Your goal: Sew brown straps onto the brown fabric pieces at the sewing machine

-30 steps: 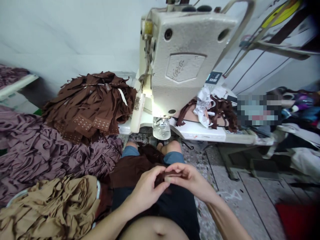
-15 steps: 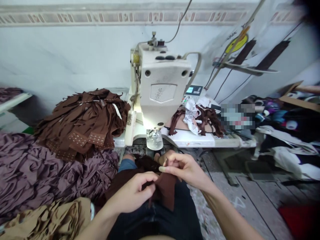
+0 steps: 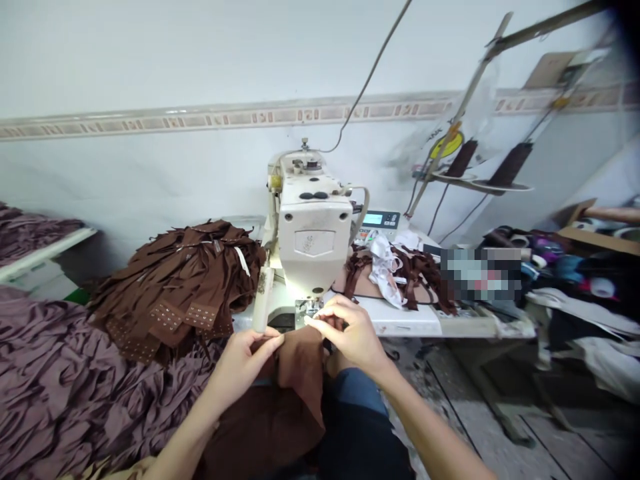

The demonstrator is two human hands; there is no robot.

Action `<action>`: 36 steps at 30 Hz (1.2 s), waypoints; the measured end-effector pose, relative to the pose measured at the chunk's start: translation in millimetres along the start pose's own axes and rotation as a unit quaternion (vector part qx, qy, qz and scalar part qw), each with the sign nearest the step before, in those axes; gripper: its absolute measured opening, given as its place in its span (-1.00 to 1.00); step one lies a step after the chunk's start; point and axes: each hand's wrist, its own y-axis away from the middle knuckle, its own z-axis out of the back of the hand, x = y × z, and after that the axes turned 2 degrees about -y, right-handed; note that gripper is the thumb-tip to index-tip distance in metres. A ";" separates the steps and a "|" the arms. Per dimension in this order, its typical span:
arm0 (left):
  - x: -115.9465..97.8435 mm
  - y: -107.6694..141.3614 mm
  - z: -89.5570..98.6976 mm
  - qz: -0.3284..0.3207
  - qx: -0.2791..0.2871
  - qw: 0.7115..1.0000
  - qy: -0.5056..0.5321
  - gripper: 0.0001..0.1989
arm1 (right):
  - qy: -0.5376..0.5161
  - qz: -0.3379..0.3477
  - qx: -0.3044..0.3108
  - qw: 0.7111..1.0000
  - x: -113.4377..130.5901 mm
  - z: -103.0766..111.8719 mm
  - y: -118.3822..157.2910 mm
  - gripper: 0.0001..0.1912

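My left hand [image 3: 250, 360] pinches the upper left edge of a brown piece of fabric [image 3: 301, 363]. At its upper right corner my right hand [image 3: 353, 330] pinches the same piece, close to the needle area of a white sewing machine [image 3: 315, 233]. Between the two hands the top edge is stretched, and the rest hangs down over my lap. Fingers hide the exact spot where fabric and machine meet, so I cannot tell whether they touch.
Left of the machine lies a heap of brown pieces with rows of metal hooks [image 3: 175, 280], beside a mauve fabric pile [image 3: 100, 393]. Brown and white scraps [image 3: 387, 267] lie on the machine table [image 3: 410, 323]. Brown thread cones [image 3: 510, 165] stand at right.
Both hands have moved up and forward from my lap to the machine's needle area, carrying the brown fabric. The left hand's fingers have closed on its edge. The view has tilted upward.
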 end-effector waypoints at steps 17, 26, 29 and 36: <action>-10.7 15.0 -77.4 -0.344 -0.184 0.872 -0.296 -0.68 | 0.263 0.233 0.139 0.926 11.8 29.7 22.0 -0.65; -19.2 13.2 -76.7 -0.327 -0.168 0.878 -0.305 -0.62 | 0.146 0.067 0.098 0.982 11.9 25.0 43.5 -0.61; -22.3 12.9 -84.0 -0.322 -0.182 0.870 -0.327 -0.61 | 0.052 -0.015 0.018 0.998 13.1 20.0 38.9 -0.67; -24.0 10.1 -89.3 -0.318 -0.178 0.874 -0.322 -0.58 | 0.089 -0.002 0.053 0.995 22.0 22.2 7.3 -0.87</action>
